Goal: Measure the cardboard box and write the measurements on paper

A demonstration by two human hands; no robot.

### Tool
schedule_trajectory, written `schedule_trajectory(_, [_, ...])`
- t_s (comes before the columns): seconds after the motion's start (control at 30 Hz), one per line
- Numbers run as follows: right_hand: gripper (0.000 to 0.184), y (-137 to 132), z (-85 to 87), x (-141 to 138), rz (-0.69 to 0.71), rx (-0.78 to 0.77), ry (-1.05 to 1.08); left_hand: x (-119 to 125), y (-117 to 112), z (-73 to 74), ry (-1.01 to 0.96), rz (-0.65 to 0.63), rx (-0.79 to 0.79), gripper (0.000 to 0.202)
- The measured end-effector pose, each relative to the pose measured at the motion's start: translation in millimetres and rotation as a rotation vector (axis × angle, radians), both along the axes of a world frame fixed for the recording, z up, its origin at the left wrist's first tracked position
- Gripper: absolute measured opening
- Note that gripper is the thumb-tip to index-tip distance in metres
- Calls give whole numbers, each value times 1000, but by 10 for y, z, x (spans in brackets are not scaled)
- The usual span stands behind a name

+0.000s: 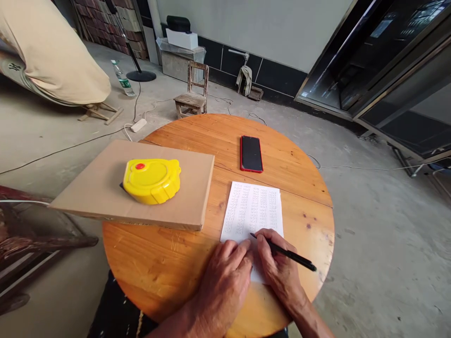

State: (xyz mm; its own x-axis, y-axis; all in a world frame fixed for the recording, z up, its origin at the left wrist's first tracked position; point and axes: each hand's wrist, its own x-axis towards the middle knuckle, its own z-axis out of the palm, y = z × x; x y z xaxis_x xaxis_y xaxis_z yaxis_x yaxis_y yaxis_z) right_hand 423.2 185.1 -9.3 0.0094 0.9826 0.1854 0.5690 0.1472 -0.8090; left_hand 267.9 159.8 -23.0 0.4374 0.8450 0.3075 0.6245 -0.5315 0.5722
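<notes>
A sheet of white paper (252, 206) with columns of small handwritten marks lies on the round wooden table (155, 267). My right hand (278, 260) is closed around a black pen (294, 256), whose tip meets the paper just below the written rows. My left hand (229, 277) rests on the lower left of the sheet, fingers bent slightly and lying against it, with nothing gripped. Both hands cover part of the paper's lower half.
Beyond the sheet lies a phone (251, 154) in a red case. To the left, a yellow plastic case (153, 180) with a red button sits on a flat cardboard box (95, 188) overhanging the table edge. A small wooden chair (192, 98) stands behind the table.
</notes>
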Motion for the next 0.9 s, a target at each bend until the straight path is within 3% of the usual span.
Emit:
schedule_trajectory(0.2, [19, -2, 1, -1, 18, 6, -35, 5, -11, 5, -16, 19, -15, 30])
schedule_trajectory(0.7, [20, 28, 5, -1, 54, 27, -80, 2, 4, 1, -43, 10, -46, 40])
schedule_trajectory(0.9, [19, 13, -34, 35, -44, 53, -17, -5, 15, 12, -30, 20, -33, 31])
